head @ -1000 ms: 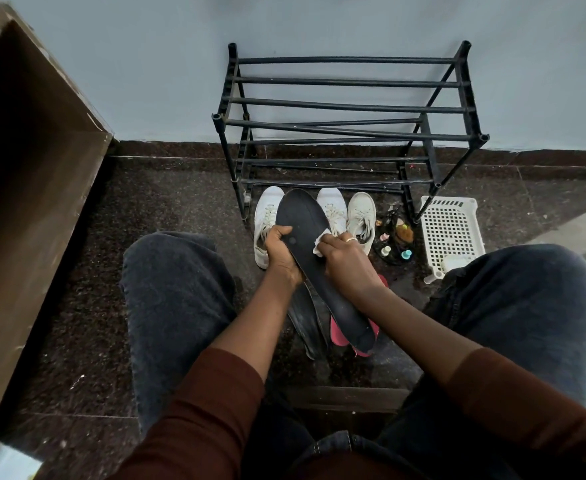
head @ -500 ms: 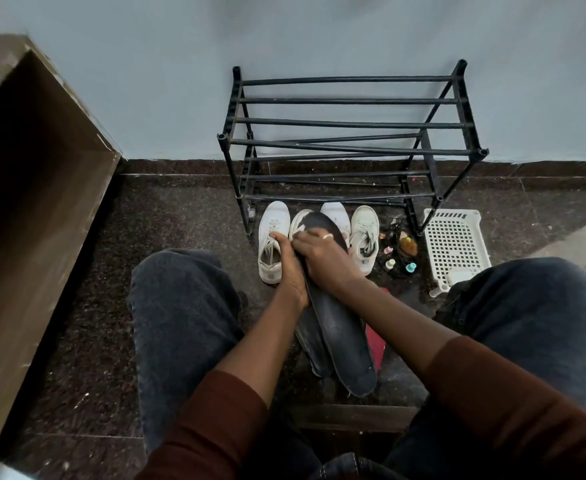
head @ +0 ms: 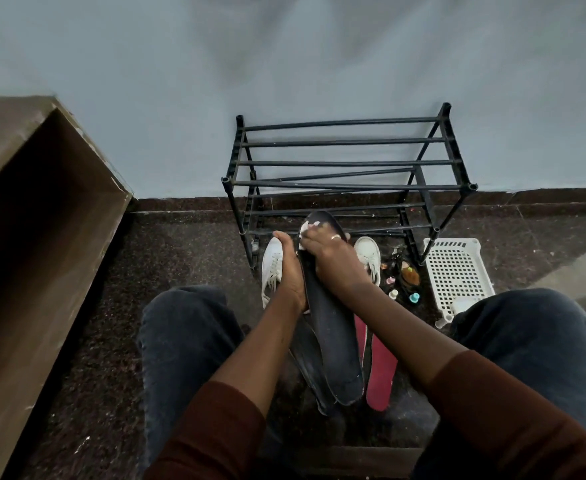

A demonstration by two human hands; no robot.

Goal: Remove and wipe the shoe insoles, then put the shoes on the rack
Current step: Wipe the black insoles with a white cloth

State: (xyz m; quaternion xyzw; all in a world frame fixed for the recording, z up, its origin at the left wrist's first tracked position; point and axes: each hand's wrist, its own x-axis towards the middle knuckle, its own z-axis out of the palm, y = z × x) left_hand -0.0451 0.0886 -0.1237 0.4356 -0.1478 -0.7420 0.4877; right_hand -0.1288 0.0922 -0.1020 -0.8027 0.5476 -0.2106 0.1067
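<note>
red insole point(head: 381, 368) flat on floor, near | black insole point(head: 333, 344) held above it | left hand point(head: 290, 271) grips its edge | right hand point(head: 333, 254) presses white cloth point(head: 307, 230) on toe end | white sneakers point(head: 271, 268) beyond | black rack point(head: 347, 162) by wall

Against the blue-grey wall point(head: 319, 64), on the dark speckled floor point(head: 180, 244): a white perforated plastic basket point(head: 458, 271) toward the right edge. Just left of the basket, a cluster of small bottles point(head: 406, 285). Along the left edge, a large brown cardboard box point(head: 42, 220), open.
</note>
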